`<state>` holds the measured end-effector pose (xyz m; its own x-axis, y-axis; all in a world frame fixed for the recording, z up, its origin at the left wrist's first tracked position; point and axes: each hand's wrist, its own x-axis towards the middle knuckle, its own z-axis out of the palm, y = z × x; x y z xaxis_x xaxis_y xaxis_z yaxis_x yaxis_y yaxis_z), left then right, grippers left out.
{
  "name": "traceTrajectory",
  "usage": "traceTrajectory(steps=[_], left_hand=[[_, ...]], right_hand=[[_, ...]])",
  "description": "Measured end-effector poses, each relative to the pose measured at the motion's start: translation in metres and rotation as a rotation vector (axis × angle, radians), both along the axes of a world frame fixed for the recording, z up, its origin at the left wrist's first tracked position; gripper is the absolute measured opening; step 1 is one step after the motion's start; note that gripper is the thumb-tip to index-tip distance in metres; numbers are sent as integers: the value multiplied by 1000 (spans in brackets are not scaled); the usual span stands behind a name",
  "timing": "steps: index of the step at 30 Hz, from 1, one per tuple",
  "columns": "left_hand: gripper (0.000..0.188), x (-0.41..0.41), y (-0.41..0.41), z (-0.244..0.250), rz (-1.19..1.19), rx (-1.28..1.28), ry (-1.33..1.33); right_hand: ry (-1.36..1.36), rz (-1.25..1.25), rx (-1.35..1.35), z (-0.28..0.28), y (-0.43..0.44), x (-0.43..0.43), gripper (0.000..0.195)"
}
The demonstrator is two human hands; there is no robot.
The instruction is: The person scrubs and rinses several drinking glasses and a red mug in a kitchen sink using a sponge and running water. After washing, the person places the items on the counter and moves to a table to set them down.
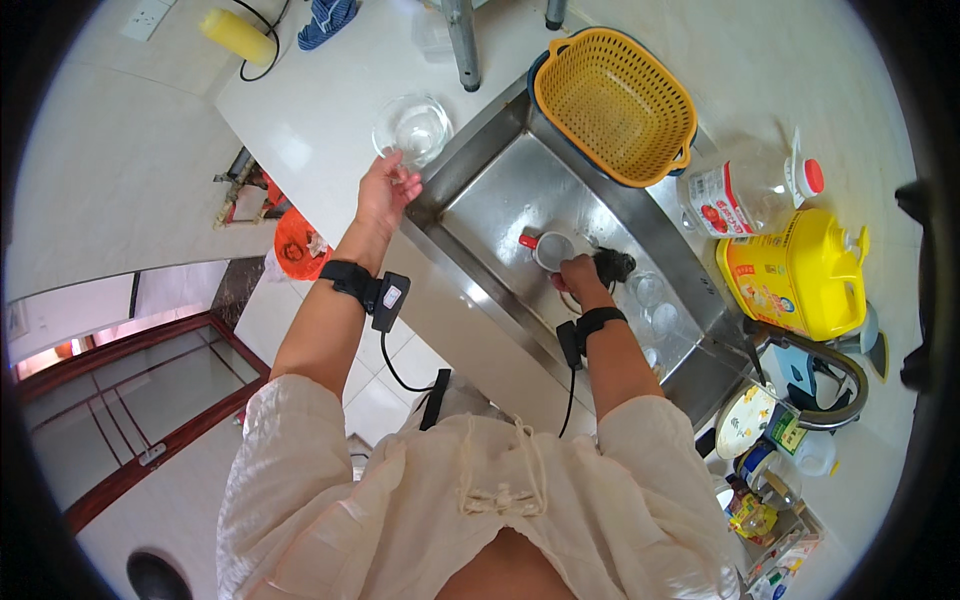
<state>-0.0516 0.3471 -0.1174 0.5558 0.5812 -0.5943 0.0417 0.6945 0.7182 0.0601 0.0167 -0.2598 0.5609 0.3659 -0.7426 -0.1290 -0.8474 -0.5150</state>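
My left hand (388,191) is at the near rim of a clear glass bowl (420,124) over the white counter, left of the sink. Its fingers pinch the bowl's edge, partly seen through the glass. Down in the stainless steel sink (517,180), my right hand (581,276) grips the near side of a white cup (553,249) with a red handle (528,241). The cup's mouth faces up. Just right of that hand lies a dark scrubbing pad (615,264). Several clear glasses (646,289) sit beside my right wrist in the sink.
A yellow perforated basket (615,112) rests over the sink's far corner. Along the right side stand a clear plastic jug (742,196), a yellow detergent bottle (795,277) and a curved faucet (855,382). Metal legs (461,52) stand on the counter behind the bowl. An orange-red bin bag (296,244) is below left.
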Motion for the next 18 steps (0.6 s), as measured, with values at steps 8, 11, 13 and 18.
traceTrajectory(steps=[8, 11, 13, 18], left_hand=[[38, 16, -13, 21, -147, 267, 255], [23, 9, -42, 13, 181, 414, 477], [21, 8, -93, 23, -18, 414, 415], [61, 38, -218, 20, -1014, 585, 259]], right_hand=[[-713, 563, -104, -46, -22, -2, 19], [-355, -178, -14, -12, -21, -8, 23], [-183, -89, -5, 39, -24, -6, 26], [-194, -232, 66, 129, -74, -13, 26]])
